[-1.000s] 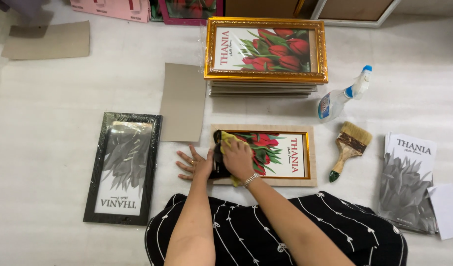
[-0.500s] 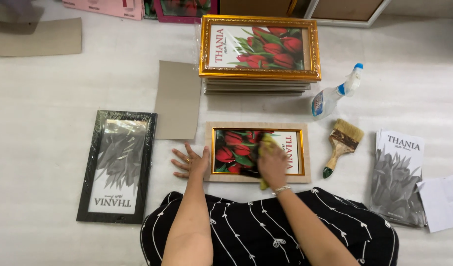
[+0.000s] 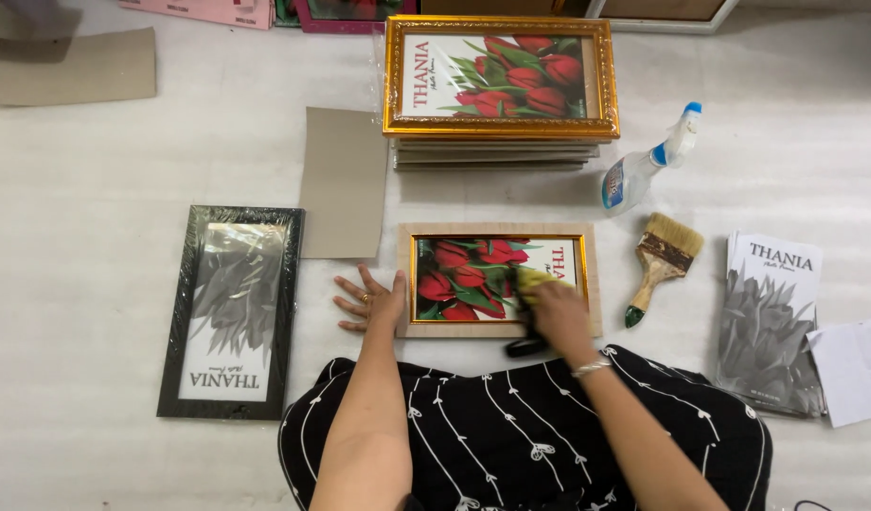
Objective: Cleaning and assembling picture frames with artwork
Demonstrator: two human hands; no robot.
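Observation:
A small light wooden picture frame (image 3: 498, 230) with a red tulip print lies flat on the white floor in front of me. My right hand (image 3: 556, 317) presses a yellow cloth (image 3: 533, 282) onto the right part of its glass. My left hand (image 3: 371, 299) lies flat, fingers spread, against the frame's left edge. A dark object (image 3: 525, 347) lies just below the frame by my right wrist.
A stack of gold frames (image 3: 500, 76) stands behind. A spray bottle (image 3: 647, 161) and a paintbrush (image 3: 661, 262) lie to the right, beside grey printed sheets (image 3: 769, 317). A black wrapped frame (image 3: 230, 308) lies left, and a cardboard sheet (image 3: 342, 180) beside it.
My right hand has slid the yellow cloth across the glass from the frame's left side to its right side. My left hand has stayed at the left edge.

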